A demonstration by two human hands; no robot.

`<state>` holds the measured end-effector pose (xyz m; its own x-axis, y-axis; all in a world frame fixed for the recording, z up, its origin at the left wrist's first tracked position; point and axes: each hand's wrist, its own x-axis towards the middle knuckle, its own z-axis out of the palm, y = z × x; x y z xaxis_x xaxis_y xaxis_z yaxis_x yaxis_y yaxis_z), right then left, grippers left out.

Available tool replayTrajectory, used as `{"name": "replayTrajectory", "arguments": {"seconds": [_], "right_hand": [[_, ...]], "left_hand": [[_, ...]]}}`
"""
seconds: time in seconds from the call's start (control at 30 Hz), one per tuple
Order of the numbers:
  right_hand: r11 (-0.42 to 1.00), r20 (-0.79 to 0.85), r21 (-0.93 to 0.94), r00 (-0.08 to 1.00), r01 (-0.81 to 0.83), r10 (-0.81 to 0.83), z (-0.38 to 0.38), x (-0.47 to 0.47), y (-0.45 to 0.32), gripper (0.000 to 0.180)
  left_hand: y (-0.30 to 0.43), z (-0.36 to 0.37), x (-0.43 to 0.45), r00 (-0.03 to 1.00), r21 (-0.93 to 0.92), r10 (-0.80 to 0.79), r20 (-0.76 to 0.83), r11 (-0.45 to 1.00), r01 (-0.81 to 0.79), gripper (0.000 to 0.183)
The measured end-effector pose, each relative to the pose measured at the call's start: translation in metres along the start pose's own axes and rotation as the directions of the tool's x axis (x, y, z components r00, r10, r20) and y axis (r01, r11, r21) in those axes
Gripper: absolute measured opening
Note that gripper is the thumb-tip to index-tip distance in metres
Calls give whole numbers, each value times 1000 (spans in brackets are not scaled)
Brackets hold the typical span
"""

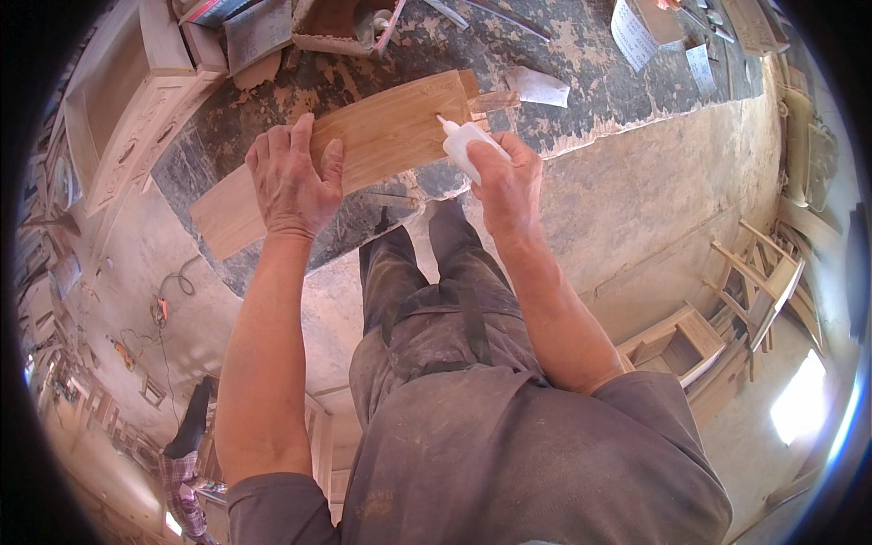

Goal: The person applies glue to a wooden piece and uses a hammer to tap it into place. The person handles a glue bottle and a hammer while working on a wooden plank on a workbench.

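Note:
A long flat wooden board (388, 129) lies aslant on a worn dark workbench (197, 150). My left hand (293, 177) rests on the board left of its middle, fingers spread over its far part and the thumb on its face. In my right hand (507, 177) is a white plastic squeeze bottle (466, 143), held tilted with its thin nozzle touching or just over the board near its right end. A small dark spot shows at the nozzle's tip. Narrow wooden pieces (496, 102) stick out past the board's right end.
Behind the board stands an open box (327, 27). A torn piece of paper (541, 86) and sandpaper sheets (633, 37) lie on the bench. Carved wooden furniture (136, 122) stands at the left. Wooden frames (756, 279) are at the right. Another person (184, 477) is at the lower left.

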<state>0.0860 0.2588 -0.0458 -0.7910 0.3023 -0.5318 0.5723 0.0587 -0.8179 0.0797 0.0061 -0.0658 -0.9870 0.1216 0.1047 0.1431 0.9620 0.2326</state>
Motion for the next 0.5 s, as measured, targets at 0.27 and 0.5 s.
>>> {"name": "replayTrajectory", "arguments": {"seconds": [0.27, 0.5], "right_hand": [[1000, 6, 22, 1000, -3, 3, 0, 0, 0, 20], [997, -21, 70, 1000, -12, 14, 2, 1, -10, 18]], "left_hand": [[0, -1, 0, 1000, -1, -1, 2, 1000, 1, 44], [0, 0, -1, 1000, 3, 5, -9, 1000, -5, 44]]}}
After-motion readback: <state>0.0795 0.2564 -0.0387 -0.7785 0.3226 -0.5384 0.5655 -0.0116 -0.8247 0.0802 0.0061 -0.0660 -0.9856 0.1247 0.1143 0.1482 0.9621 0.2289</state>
